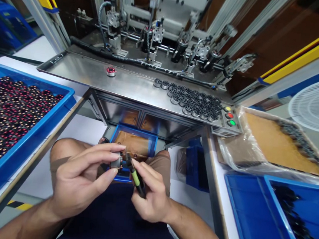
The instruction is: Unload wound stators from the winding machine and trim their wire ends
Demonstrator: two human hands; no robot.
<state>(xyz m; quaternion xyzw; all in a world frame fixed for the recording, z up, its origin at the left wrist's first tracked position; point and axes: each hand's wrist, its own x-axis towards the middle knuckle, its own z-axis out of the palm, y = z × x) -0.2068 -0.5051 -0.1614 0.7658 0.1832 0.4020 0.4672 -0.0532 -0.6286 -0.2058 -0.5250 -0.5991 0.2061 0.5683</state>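
Observation:
My left hand pinches a small round metal motor part between thumb and fingers, above my lap. It looks like a stator, but the fingers cover much of it. In my right hand is a pair of hand cutters with black and green handles. Their dark jaws point up, just to the right of the part. Whether the jaws touch it I cannot tell. A single red-wound stator sits on the metal ledge ahead.
Many grey ring-shaped parts crowd the ledge's right side, near a button panel. A blue bin full of red-and-copper stators stands left. Right are a plastic-lined box and blue trays. Another blue bin lies below; machine fixtures stand behind.

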